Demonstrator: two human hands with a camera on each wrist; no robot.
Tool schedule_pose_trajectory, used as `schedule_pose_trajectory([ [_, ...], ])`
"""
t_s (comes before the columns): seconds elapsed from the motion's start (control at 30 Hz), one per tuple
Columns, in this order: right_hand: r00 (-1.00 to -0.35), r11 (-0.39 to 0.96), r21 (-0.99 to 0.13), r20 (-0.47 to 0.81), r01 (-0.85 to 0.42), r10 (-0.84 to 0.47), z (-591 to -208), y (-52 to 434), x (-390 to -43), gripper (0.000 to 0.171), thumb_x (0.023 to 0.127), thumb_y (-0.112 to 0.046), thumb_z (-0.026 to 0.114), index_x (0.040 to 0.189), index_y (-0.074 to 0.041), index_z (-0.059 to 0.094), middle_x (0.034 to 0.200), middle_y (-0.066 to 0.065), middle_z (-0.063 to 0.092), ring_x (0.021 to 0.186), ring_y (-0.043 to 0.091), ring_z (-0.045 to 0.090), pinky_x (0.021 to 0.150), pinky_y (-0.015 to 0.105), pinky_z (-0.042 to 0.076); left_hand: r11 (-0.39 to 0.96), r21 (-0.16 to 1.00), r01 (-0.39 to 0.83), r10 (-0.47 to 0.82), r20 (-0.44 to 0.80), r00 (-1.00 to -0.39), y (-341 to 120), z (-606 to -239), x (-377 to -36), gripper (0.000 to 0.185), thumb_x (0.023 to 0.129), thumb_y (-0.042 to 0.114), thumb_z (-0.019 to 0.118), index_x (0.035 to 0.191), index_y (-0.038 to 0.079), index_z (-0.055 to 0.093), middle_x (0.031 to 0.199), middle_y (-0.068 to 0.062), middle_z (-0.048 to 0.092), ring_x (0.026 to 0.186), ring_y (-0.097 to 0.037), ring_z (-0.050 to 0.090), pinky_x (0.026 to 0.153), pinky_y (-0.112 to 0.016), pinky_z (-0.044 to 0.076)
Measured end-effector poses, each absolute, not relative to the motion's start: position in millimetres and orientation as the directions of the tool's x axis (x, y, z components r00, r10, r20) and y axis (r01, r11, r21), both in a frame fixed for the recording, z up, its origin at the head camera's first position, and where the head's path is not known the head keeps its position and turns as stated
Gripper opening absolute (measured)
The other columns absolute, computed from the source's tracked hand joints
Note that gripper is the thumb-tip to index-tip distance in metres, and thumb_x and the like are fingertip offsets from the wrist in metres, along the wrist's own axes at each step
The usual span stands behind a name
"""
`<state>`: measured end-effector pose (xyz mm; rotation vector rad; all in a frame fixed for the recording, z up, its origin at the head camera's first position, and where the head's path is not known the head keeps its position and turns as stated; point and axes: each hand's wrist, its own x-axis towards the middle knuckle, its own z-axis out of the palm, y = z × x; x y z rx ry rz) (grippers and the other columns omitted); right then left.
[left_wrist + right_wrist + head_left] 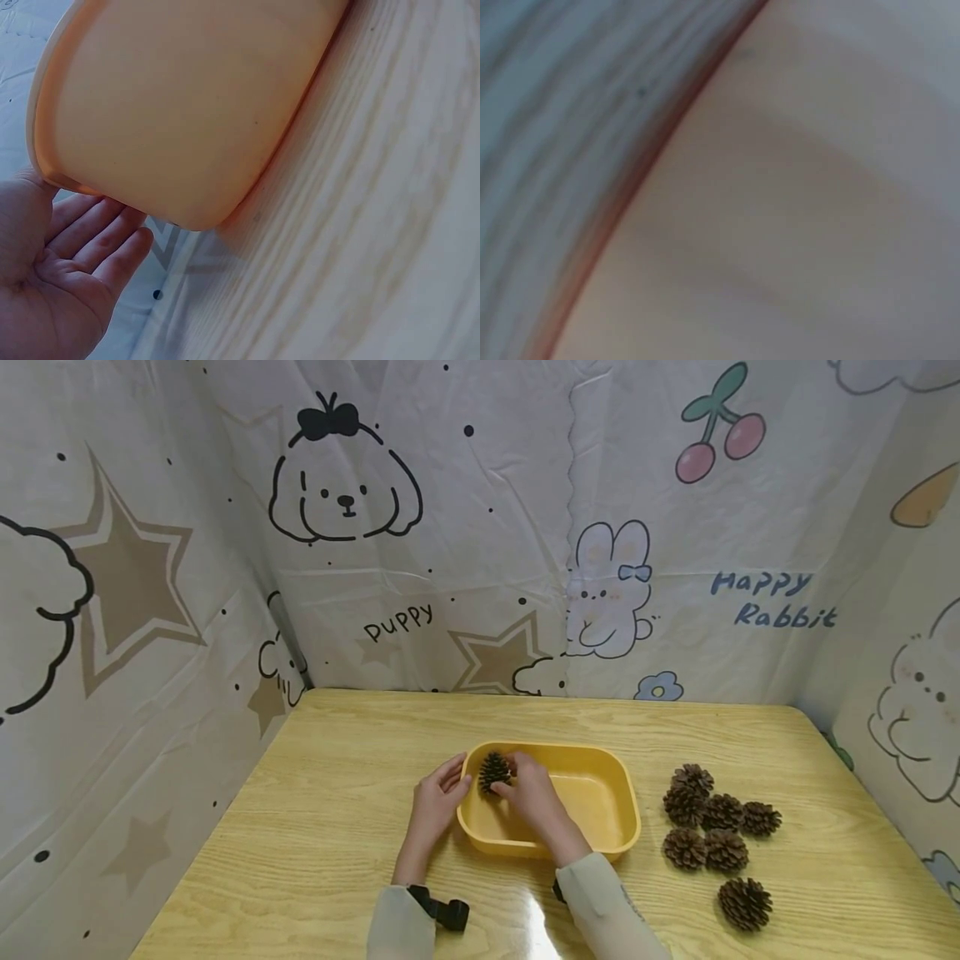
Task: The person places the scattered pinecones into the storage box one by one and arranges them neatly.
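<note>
Inside the yellow plastic basin [592, 802], at its left end, my right hand [534, 793] pinches a brown pine cone [492, 773] between thumb and fingers. The cone stands with its narrow end up. My left hand [437, 797] holds the basin's left rim, thumb at the edge. Seen from the left wrist, the left fingers [97, 232] lie under the rim, along the outside of the wall. Only the basin's blurred outer wall [765, 217] and some tabletop show in the right wrist view; the right hand is out of that picture.
Several pine cones [722, 812] lie grouped to the right of the basin. One more pine cone [745, 904] sits nearer the front. Everything stands on a wood-grain table [337, 777], with a printed cloth curtain [480, 527] behind and at both sides.
</note>
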<state>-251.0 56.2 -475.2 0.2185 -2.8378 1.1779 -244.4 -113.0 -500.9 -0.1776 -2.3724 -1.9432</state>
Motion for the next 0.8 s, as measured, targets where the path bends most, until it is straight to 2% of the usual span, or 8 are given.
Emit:
schedule_pose_trajectory([
  [0.23, -0.990, 0.679, -0.721, 0.104, -0.138, -0.090, -470.7, 58.6, -246.8, 0.045, 0.087, -0.015, 0.074, 0.123, 0.008, 0.059, 0.115, 0.024, 0.065, 0.107, 0.036, 0.064, 0.090, 0.048, 0.059, 0.199, 0.970, 0.139, 0.070, 0.128, -0.989, -110.6, -470.4, -228.7, 0.044, 0.095, 0.002, 0.060, 0.136, -0.009, 0.052, 0.133, -0.031, 0.057, 0.124, -0.041, 0.058, 0.101, -0.033, 0.055],
  [0.5, -0.991, 0.638, -0.759, 0.118, -0.128, -0.059, -467.6, 63.4, -241.7, 0.044, 0.089, -0.017, 0.072, 0.124, 0.007, 0.059, 0.117, 0.023, 0.066, 0.108, 0.036, 0.065, 0.091, 0.047, 0.059, 0.191, 0.971, 0.143, 0.027, 0.140, -0.990, -112.2, -504.9, -248.2, 0.044, 0.095, 0.007, 0.063, 0.137, 0.000, 0.055, 0.132, -0.025, 0.061, 0.123, -0.036, 0.060, 0.101, -0.029, 0.055],
  [0.8, -0.987, 0.578, -0.802, 0.146, -0.154, -0.060, -469.2, 75.1, -233.2, 0.041, 0.088, -0.014, 0.073, 0.121, 0.006, 0.061, 0.116, 0.021, 0.067, 0.106, 0.035, 0.066, 0.093, 0.044, 0.060, 0.203, 0.970, 0.133, 0.031, 0.129, -0.991, -112.2, -505.7, -248.3, 0.043, 0.094, 0.002, 0.060, 0.136, -0.007, 0.054, 0.131, -0.031, 0.059, 0.123, -0.041, 0.059, 0.101, -0.036, 0.055],
])
